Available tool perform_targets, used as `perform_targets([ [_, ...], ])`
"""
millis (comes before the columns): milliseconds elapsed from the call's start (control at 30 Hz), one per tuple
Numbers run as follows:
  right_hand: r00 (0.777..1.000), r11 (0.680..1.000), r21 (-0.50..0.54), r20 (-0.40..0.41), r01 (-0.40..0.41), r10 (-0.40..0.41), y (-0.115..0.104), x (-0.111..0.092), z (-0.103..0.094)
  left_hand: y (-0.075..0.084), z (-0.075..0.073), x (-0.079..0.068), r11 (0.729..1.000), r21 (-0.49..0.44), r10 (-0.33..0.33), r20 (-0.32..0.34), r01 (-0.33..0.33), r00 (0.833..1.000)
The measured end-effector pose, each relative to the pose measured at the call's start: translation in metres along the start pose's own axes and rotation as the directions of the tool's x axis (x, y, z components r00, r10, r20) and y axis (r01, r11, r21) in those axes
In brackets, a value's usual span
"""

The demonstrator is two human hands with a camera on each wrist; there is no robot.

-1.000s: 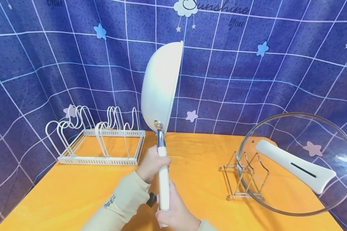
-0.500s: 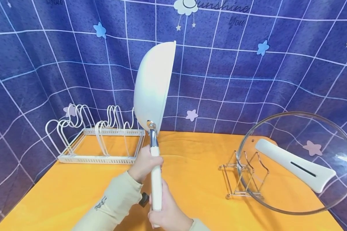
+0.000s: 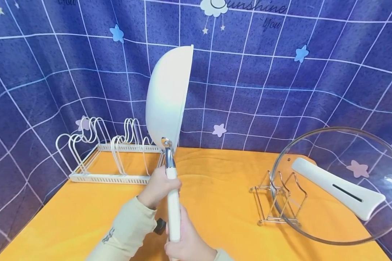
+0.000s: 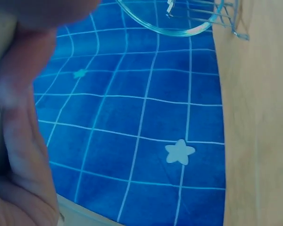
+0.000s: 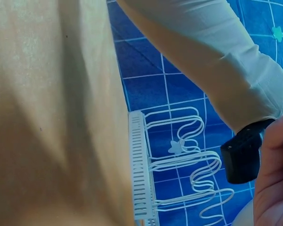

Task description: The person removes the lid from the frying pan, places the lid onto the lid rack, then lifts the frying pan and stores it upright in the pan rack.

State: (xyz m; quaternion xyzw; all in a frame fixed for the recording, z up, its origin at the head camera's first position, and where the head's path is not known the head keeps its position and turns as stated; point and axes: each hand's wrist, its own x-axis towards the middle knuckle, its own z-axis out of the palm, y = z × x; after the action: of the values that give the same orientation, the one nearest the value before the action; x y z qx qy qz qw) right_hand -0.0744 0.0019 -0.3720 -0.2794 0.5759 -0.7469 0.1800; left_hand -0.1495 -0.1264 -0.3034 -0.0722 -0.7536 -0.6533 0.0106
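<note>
A white wok (image 3: 166, 98) stands upright in the air in the head view, seen side-on, its rim to the right and a silver neck joining bowl to handle. My left hand (image 3: 158, 186) grips the upper part of its white handle, just below the neck. Lower down, near the handle's end, my right hand (image 3: 187, 237) holds on as well. The bowl overlaps the right end of a white wire rack (image 3: 111, 178). In the left wrist view, curled fingers (image 4: 23, 141) fill the left edge, and the wok is mostly out of that view.
At the right, a large glass lid with a white handle (image 3: 339, 188) leans upright in a small metal wire rack (image 3: 277, 219). An orange cloth (image 3: 222, 188) covers the table. Behind it hangs a blue checked curtain (image 3: 248, 90). A black wrist device (image 5: 240, 157) sits on the left sleeve.
Both hands have carried the wok to the left, and its bowl now overlaps the white rack's right end. The lid and the racks stay in place; the head view has shifted slightly.
</note>
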Motion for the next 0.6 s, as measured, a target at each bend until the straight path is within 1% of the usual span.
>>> perform_targets([
  [100, 1.000, 0.999, -0.038, 0.004, 0.000, 0.000, 0.003, 0.000, 0.000, -0.003, -0.003, -0.001, 1.000, 0.028, 0.004, 0.017, -0.005, 1.000],
  [233, 1.000, 1.000, -0.029, 0.009, -0.011, 0.011, 0.005, 0.000, -0.001, -0.004, -0.004, -0.001, 1.000, 0.024, 0.016, 0.035, -0.017, 0.999],
  [367, 1.000, 1.000, -0.013, 0.015, 0.007, -0.006, 0.005, 0.001, -0.002, -0.002, -0.005, -0.001, 0.999, 0.020, 0.029, 0.052, -0.030, 0.998],
  [433, 1.000, 0.999, -0.032, 0.015, 0.024, -0.023, 0.005, 0.001, -0.002, -0.002, -0.006, -0.002, 0.999, 0.027, 0.032, 0.058, -0.033, 0.998],
  [500, 1.000, 0.999, -0.032, 0.019, 0.021, -0.021, 0.006, 0.002, 0.000, -0.003, -0.008, -0.004, 0.999, 0.036, 0.026, 0.054, -0.028, 0.998],
  [600, 0.999, 1.000, -0.019, 0.033, 0.002, -0.002, 0.009, 0.003, 0.004, -0.005, -0.012, -0.008, 0.998, 0.055, 0.015, 0.029, -0.017, 0.999],
])
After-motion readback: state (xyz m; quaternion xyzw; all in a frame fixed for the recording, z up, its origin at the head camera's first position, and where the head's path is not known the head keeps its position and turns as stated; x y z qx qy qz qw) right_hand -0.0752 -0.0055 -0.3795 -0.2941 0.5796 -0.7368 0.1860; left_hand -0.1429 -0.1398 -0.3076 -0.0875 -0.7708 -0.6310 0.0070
